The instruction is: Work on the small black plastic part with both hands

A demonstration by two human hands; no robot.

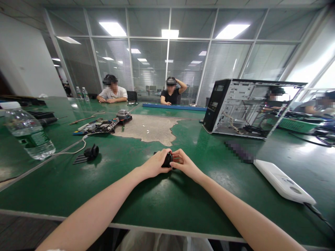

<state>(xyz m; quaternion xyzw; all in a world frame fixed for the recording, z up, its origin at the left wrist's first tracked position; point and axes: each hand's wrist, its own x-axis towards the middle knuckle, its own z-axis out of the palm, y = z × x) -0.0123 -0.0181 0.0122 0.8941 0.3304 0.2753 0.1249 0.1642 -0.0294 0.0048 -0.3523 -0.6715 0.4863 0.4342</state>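
Observation:
A small black object (166, 160) is between my two hands, low over the green table (146, 198). My left hand (156, 163) wraps round it from the left, with the thumb below and the fingers over the top. From the right, the bent fingers and thumb of my right hand (183, 163) touch its side. Much of the object is hidden by the fingers. A black round part with flat prongs (91, 151) lies on the table to the left of my hands.
An open computer case (218, 104) stands at the right, near a white device (285, 181) with a cable. At the left are a water bottle (32, 136) and a circuit board (98, 126). People sit across the table and at the far right.

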